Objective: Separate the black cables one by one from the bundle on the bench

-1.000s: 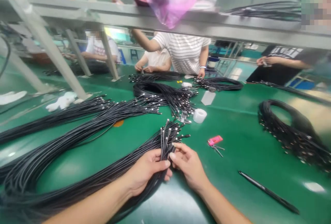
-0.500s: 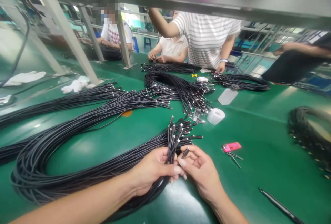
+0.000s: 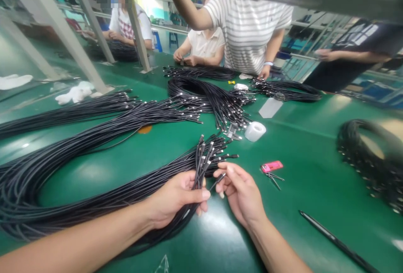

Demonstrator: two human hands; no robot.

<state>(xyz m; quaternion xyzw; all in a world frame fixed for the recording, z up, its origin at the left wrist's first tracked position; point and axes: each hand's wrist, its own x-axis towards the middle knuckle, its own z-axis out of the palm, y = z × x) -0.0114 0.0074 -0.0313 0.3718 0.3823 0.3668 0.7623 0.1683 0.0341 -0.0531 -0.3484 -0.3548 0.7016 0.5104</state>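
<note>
My left hand (image 3: 181, 197) is wrapped round a bunch of black cables, with its thumb across them. Their metal-tipped plugs (image 3: 206, 155) fan upward above that fist. One cable's plug (image 3: 221, 177) sticks out separately to the right and lies against the fingers of my right hand (image 3: 241, 193). The right thumb is lifted clear of this plug, and the fingers are loosely curled, not pinching it. Behind my left hand the long cable bundle (image 3: 126, 191) curves away to the left; more plugs from it lie just beyond the held bunch.
More cable bundles (image 3: 201, 90) lie further back, and a coil (image 3: 371, 159) is at right. A white tape roll (image 3: 255, 131), pink-handled tool (image 3: 272, 166) and black pen (image 3: 333, 239) rest on the green table (image 3: 283, 206). Metal posts (image 3: 59, 29) stand left. Co-workers (image 3: 252, 33) are opposite.
My right thumb has lifted off the separate plug, and that hand has moved slightly away from the left. The left hand keeps its grip. The whole view has shifted a little.
</note>
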